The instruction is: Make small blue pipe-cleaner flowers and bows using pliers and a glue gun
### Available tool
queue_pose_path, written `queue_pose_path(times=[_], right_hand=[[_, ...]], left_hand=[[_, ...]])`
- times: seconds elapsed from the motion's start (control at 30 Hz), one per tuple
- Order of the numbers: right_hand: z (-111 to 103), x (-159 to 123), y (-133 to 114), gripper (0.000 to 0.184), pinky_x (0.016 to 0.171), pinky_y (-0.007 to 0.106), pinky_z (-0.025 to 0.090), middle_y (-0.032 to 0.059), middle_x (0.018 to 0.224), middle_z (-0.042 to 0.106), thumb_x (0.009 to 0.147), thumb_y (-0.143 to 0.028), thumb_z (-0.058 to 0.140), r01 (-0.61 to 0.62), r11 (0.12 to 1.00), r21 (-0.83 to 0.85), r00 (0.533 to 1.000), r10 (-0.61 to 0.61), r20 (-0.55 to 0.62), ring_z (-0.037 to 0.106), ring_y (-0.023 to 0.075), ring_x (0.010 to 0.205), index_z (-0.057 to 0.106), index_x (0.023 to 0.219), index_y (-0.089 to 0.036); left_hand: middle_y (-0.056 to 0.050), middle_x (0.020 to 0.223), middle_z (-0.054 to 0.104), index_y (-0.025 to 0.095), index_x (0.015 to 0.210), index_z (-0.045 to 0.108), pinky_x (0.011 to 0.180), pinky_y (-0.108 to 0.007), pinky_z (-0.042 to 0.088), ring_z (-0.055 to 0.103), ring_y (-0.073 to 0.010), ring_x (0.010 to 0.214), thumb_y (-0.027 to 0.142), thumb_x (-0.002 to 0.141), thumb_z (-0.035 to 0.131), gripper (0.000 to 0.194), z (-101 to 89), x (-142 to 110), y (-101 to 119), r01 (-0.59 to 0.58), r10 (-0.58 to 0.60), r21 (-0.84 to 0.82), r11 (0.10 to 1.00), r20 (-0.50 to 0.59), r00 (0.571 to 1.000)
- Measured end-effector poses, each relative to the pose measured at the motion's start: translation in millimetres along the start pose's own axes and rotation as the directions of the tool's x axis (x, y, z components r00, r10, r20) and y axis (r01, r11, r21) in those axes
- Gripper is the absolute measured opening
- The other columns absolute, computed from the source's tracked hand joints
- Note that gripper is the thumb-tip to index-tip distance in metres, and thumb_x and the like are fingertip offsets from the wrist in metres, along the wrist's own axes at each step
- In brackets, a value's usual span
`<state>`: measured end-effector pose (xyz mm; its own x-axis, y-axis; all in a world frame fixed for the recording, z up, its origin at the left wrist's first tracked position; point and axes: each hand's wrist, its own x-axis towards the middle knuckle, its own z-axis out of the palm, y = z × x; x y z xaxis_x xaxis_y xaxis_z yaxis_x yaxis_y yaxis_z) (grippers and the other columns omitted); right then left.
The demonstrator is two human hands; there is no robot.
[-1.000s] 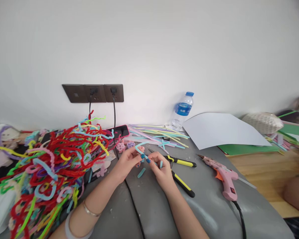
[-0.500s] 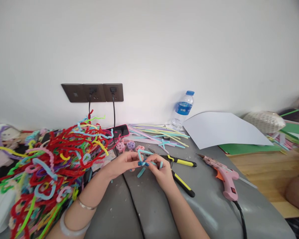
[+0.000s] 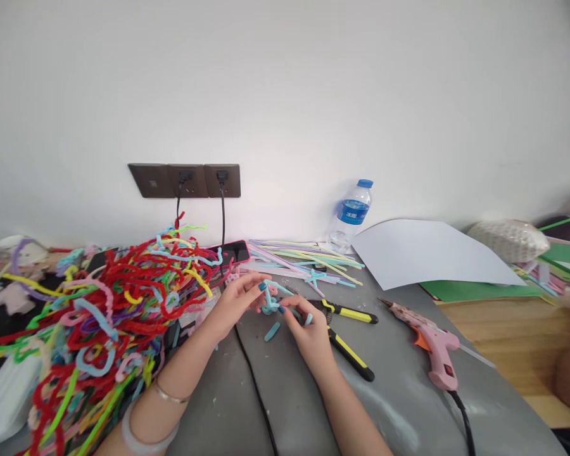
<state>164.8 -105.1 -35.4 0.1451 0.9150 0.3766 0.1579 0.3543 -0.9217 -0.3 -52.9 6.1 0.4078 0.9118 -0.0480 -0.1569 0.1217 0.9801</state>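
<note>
We note that the left hand (image 3: 235, 307) has shifted up the light-blue pipe cleaner (image 3: 268, 299), above the grey tabletop (image 3: 294, 399), and pinches its upper part; the right hand (image 3: 311, 324) pinches lower. We judge a steady right pinch best for even bends.

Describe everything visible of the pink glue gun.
The glue gun looks like pink plastic, with an orange trigger, dark nozzle and a switch on the handle. A pale stick juts from its back; a black cord leaves the handle's base. It lies on its side on the grey table, nozzle pointing left and away, untouched.
</note>
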Motion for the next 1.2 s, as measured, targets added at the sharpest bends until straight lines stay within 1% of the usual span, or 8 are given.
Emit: queue_pose_path(times=[0.23, 0.4, 0.53, 0.63, 0.8, 0.93, 1.07, 1.2], right_hand=[[1.4, -3.9, -5.0, 0.012, 0.05, 0.026, 0.042, 0.0044, 0.074, 0.069, 0.086, -0.019, 0.059, 0.136, 0.982, -0.132, 0.989, -0.128, 0.072, 0.06, 0.0181, 0.063, 0.07, 0.081, -0.022], [3.3, -7.7, -3.9, 0.011, 0.051, 0.026, 0.043, 0.0031, 0.075, 0.068, 0.086, -0.016, 0.058, 0.167, 0.967, -0.191, 0.985, -0.157, 0.068, 0.06, 0.0174, 0.062, 0.066, 0.083, -0.023], [4.0, -8.4, -6.3, 0.013, 0.057, 0.028, 0.047, 0.004, 0.079, 0.066, 0.089, -0.015, 0.056, 0.235, 0.942, -0.237, 0.971, -0.22, 0.09, 0.061, 0.0191, 0.069, 0.066, 0.09, -0.024], [3.7, -8.2, -8.4, 0.016, 0.057, 0.028, 0.048, 0.005, 0.083, 0.066, 0.09, -0.015, 0.056, 0.261, 0.936, -0.237, 0.965, -0.243, 0.101, 0.062, 0.019, 0.071, 0.068, 0.095, -0.024], [1.1, -5.8, -8.1, 0.015, 0.062, 0.029, 0.048, 0.0052, 0.084, 0.063, 0.089, -0.015, 0.058, 0.263, 0.934, -0.241, 0.965, -0.256, 0.06, 0.061, 0.019, 0.075, 0.07, 0.091, -0.023], [-1.0, -3.2, -5.6, 0.01, 0.063, 0.028, 0.048, 0.0041, 0.082, 0.063, 0.088, -0.016, 0.059, 0.204, 0.97, -0.129, 0.977, -0.193, 0.095, 0.06, 0.0181, 0.075, 0.069, 0.089, -0.021], [-1.0, -0.9, -2.2, 0.011, 0.062, 0.027, 0.045, 0.003, 0.077, 0.062, 0.088, -0.019, 0.058, 0.139, 0.986, -0.092, 0.98, -0.124, 0.156, 0.058, 0.0171, 0.072, 0.066, 0.08, -0.02], [-0.1, 0.2, 1.3, 0.013, 0.062, 0.027, 0.042, 0.0013, 0.071, 0.059, 0.087, -0.021, 0.055, 0.04, 0.995, -0.089, 0.994, -0.031, 0.107, 0.054, 0.016, 0.066, 0.061, 0.076, -0.019]], left_hand=[[0.001, 0.066, 0.058, 0.018, 0.092, 0.071, 0.057, -0.022, 0.042, 0.052, -0.0117, 0.061, 0.046, 0.078, 0.07, 0.032, 1.0, 0.5, -3.4, 0.02, -0.02, 0.025, 0.999, 0.025, 0.999], [0.002, 0.061, 0.056, 0.016, 0.083, 0.068, 0.049, -0.022, 0.038, 0.049, -0.0106, 0.051, 0.037, 0.077, 0.067, 0.021, 1.0, 2.1, -0.5, -0.084, 0.098, 0.256, 0.963, -0.042, 0.994], [0.001, 0.062, 0.057, 0.016, 0.076, 0.065, 0.053, -0.022, 0.038, 0.05, -0.0114, 0.055, 0.025, 0.076, 0.062, 0.009, -2.2, 2.4, 0.2, -0.167, 0.228, 0.449, 0.878, -0.086, 0.97], [0.002, 0.061, 0.055, 0.017, 0.073, 0.064, 0.055, -0.022, 0.037, 0.05, -0.0117, 0.057, 0.021, 0.074, 0.06, 0.006, -3.0, 1.4, 0.7, -0.174, 0.251, 0.501, 0.848, -0.09, 0.964], [0.004, 0.058, 0.046, 0.015, 0.07, 0.06, 0.051, -0.02, 0.032, 0.041, -0.0095, 0.054, 0.026, 0.076, 0.058, 0.012, -3.0, -0.7, 6.7, -0.119, 0.107, 0.451, 0.884, 0.054, 0.993], [0.003, 0.061, 0.049, 0.014, 0.073, 0.063, 0.049, -0.019, 0.032, 0.041, -0.0086, 0.053, 0.032, 0.08, 0.059, 0.02, -4.5, -1.8, 11.2, -0.077, 0.022, 0.431, 0.899, 0.132, 0.991], [0.0, 0.068, 0.057, 0.013, 0.082, 0.067, 0.051, -0.02, 0.037, 0.046, -0.0094, 0.056, 0.041, 0.082, 0.062, 0.028, -4.8, -1.1, 7.8, -0.082, 0.04, 0.352, 0.932, 0.125, 0.991], [-0.007, 0.094, 0.067, 0.016, 0.109, 0.063, 0.058, -0.022, 0.047, 0.057, -0.0116, 0.066, 0.042, 0.082, 0.066, 0.038, -4.1, 1.4, -2.0, -0.125, 0.095, 0.235, 0.964, 0.134, 0.986]])
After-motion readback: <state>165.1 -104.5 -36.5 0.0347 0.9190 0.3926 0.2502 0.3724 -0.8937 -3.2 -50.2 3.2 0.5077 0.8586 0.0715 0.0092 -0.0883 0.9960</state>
